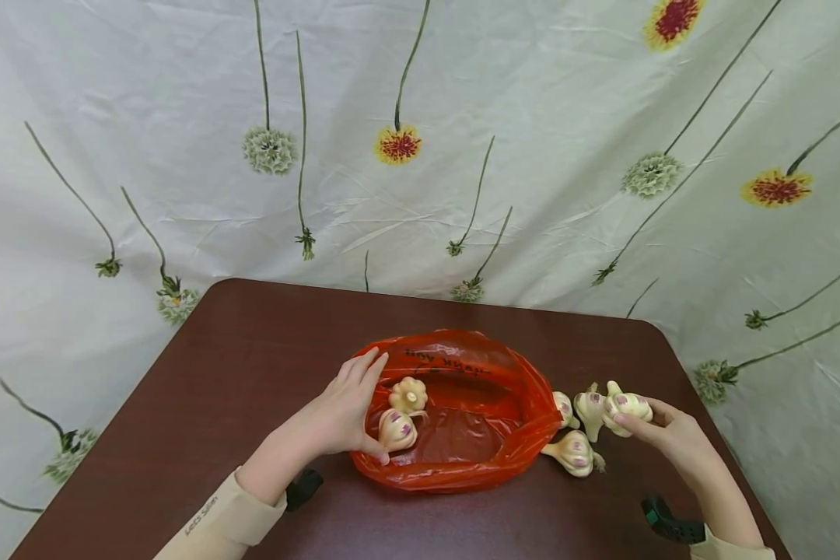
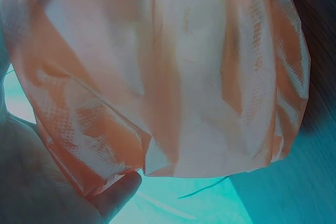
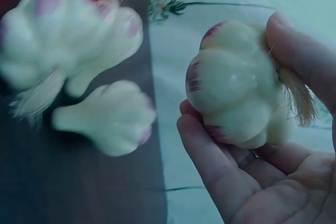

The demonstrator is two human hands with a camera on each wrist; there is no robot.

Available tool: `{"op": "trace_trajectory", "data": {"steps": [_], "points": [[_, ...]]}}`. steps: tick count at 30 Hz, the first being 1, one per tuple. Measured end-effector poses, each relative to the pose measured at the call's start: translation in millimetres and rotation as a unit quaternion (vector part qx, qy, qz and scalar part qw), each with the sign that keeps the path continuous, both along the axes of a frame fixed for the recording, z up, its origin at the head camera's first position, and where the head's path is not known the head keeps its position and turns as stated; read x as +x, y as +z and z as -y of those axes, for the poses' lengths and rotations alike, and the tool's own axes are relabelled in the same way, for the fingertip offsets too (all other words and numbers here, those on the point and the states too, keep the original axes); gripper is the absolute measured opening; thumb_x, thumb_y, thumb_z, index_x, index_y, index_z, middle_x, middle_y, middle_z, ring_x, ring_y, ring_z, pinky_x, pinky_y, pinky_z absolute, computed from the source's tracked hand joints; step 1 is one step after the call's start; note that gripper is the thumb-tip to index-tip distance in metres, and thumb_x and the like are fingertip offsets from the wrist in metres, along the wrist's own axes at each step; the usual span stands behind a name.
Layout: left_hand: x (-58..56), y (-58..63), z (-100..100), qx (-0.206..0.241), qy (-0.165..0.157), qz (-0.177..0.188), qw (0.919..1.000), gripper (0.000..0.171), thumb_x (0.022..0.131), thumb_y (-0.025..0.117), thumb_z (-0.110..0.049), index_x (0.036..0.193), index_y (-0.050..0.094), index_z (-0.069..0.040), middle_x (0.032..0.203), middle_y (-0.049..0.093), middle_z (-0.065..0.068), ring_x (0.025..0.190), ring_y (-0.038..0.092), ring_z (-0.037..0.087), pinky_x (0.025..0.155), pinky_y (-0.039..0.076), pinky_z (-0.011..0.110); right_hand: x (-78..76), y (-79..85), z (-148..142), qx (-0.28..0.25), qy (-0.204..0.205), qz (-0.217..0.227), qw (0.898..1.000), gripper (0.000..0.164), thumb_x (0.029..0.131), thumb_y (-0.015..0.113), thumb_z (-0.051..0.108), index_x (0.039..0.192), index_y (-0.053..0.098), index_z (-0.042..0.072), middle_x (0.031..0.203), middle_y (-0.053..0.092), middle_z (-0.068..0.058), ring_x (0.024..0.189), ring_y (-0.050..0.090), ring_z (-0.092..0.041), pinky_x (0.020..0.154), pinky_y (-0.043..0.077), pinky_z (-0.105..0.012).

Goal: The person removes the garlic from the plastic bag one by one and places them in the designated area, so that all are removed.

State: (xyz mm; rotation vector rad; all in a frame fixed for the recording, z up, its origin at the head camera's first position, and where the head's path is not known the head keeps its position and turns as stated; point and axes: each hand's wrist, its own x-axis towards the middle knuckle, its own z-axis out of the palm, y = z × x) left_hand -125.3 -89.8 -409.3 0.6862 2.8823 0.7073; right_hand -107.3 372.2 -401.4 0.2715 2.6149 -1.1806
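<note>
A red plastic bag (image 1: 455, 474) stands with its mouth spread on the table. Inside its left part lie two garlic bulbs, a rear one (image 1: 407, 395) and a front one (image 1: 397, 430). My left hand (image 1: 343, 412) rests at the bag's left rim, fingers and thumb spread wide along it; in the left wrist view the thumb (image 2: 123, 192) touches the bag's edge. To the right of the bag, my right hand (image 1: 661, 432) holds a garlic bulb (image 3: 231, 85) between thumb and fingers. Close beside it, on the table, are other garlic bulbs (image 1: 575, 454), one partly hidden behind the bag's rim.
The dark brown table (image 1: 273, 327) has rounded far corners. Behind it hangs a pale cloth (image 1: 532, 93) printed with flowers. A black band (image 1: 672, 525) sits at the right wrist, and a dark device (image 1: 303, 490) at the left.
</note>
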Motion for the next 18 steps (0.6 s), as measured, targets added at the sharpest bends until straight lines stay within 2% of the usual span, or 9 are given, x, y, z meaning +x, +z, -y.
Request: {"op": "trace_trajectory", "data": {"steps": [6, 13, 18], "points": [[0.4, 0.6, 0.3, 0.002, -0.002, 0.002, 1.0000, 0.132, 0.057, 0.094, -0.045, 0.153, 0.020, 0.005, 0.160, 0.016, 0.028, 0.145, 0.018, 0.046, 0.113, 0.029, 0.062, 4.8, -14.2, -12.7, 0.018, -0.007, 0.014, 1.000, 0.082, 0.095, 0.060, 0.050, 0.149, 0.034, -0.005, 0.138, 0.054, -0.025, 0.124, 0.053, -0.035, 0.095, 0.048, -0.047], [0.9, 0.6, 0.7, 0.006, -0.004, 0.005, 1.0000, 0.130, 0.058, 0.094, -0.043, 0.153, 0.020, 0.006, 0.159, 0.016, 0.029, 0.145, 0.018, 0.047, 0.113, 0.031, 0.061, 7.6, -35.5, -19.8, 0.045, -0.001, 0.006, 0.999, 0.076, 0.095, 0.062, 0.045, 0.142, 0.042, -0.011, 0.131, 0.058, -0.027, 0.114, 0.059, -0.029, 0.085, 0.051, -0.036], [0.9, 0.3, 0.9, 0.007, -0.004, 0.007, 1.0000, 0.130, 0.058, 0.094, -0.042, 0.153, 0.020, 0.007, 0.159, 0.016, 0.029, 0.145, 0.018, 0.047, 0.113, 0.030, 0.061, 6.8, -48.2, -18.8, 0.089, 0.010, -0.011, 0.996, 0.073, 0.093, 0.063, 0.044, 0.135, 0.049, -0.013, 0.126, 0.061, -0.030, 0.110, 0.061, -0.033, 0.082, 0.052, -0.039]]}}
